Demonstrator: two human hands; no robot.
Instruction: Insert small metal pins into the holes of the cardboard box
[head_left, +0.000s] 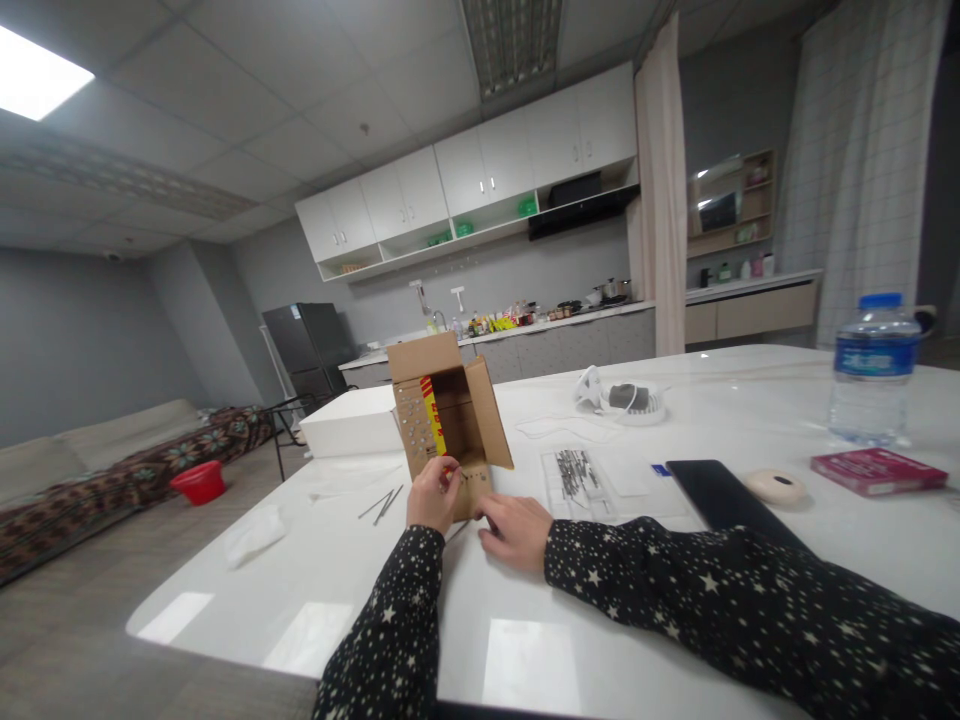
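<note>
A cardboard box [486,410] stands on the white table with its open side facing me and its flaps spread. Small shiny dots cover its left flap, beside a strip of yellow and red tape [433,415]. My left hand [435,492] is closed in a pinch at the lower left of the opening; whatever lies between the fingertips is too small to make out. Tiny dark marks run along the lower flap [474,488]. My right hand [517,530] has its fingers bent around that flap's right edge, thumb low near the tabletop.
Thin metal rods [384,505] lie left of the box, near a crumpled white tissue [255,533]. To the right are a clear tray of small dark metal pieces [576,478], a black phone [720,500], a beige rounded case [775,487], a maroon box [877,470] and a water bottle [871,375].
</note>
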